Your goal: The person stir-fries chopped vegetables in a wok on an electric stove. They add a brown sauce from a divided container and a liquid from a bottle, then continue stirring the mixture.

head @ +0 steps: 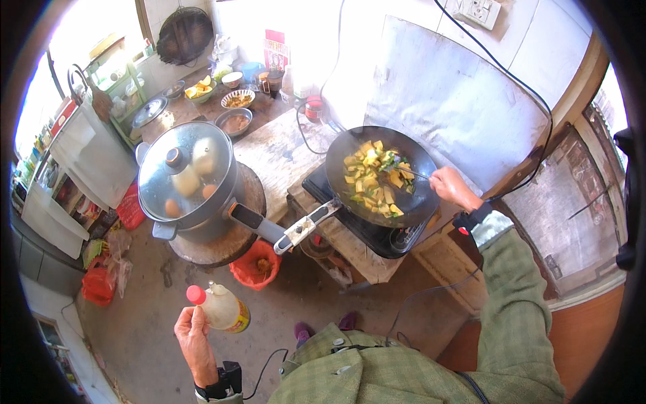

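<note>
My right hand grips the handle of a metal utensil, its far end among chopped yellowish pieces with green bits in a dark wok. Below the wok is a black electric cooktop. At the lower left, my left hand holds a red cap between thumb and fingers, beside the open neck of a plastic bottle with a yellow label. How the hand supports the bottle is partly hidden. Light steam hangs over the wok.
A lidded steamer pot with eggs and pale lumps inside stands on a round wooden block. Bowls of food and jars line the back counter. A red-lined bin sits on the floor. A black cable runs down the wall at right.
</note>
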`<state>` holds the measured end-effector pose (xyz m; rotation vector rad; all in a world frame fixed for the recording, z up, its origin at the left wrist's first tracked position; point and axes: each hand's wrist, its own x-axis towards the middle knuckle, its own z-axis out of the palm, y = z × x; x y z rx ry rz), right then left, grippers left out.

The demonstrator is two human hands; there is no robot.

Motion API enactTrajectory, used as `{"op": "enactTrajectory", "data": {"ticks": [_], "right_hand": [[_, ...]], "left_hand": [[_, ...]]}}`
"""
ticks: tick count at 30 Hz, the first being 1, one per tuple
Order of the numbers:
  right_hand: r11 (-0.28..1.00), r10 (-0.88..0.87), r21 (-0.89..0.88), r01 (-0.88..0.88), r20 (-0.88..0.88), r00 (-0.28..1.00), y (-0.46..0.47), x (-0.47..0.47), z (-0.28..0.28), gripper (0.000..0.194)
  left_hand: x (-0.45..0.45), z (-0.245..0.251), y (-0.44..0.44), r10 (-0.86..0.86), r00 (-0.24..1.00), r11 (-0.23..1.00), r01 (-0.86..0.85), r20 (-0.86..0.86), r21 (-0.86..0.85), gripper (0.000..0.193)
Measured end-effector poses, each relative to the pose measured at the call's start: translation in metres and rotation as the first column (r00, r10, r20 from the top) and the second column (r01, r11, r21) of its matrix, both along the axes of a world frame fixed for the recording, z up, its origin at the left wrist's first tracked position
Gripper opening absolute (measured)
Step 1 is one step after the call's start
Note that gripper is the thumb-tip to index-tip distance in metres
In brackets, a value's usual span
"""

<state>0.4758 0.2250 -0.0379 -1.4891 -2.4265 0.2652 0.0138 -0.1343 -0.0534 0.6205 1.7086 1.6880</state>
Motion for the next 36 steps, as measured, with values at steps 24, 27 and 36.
{"op": "enactTrajectory", "data": {"ticks": [24, 27, 36], "right_hand": [[0.980, -0.005, 0.189, -0.068, 0.361, 0.932, 0.006, 0.018, 0.009, 0.019], [0.970, 0.012, 0.222, -0.103, 0.376, 0.927, 0.003, 0.013, 0.022, 0.019], [0.980, -0.109, 0.199, -0.007, 0.567, 0.817, 0.037, 0.061, 0.048, 0.018]], "left_hand": [[0.014, 0.002, 0.006, -0.005, 1.000, 1.000, 0.005, -0.001, 0.000, 0.023], [0.018, 0.004, 0.005, -0.004, 1.000, 1.000, 0.004, 0.007, 0.012, 0.023], [0.024, 0.003, 0.000, 0.049, 0.999, 0.999, -0.049, 0.004, 0.015, 0.023]]}}
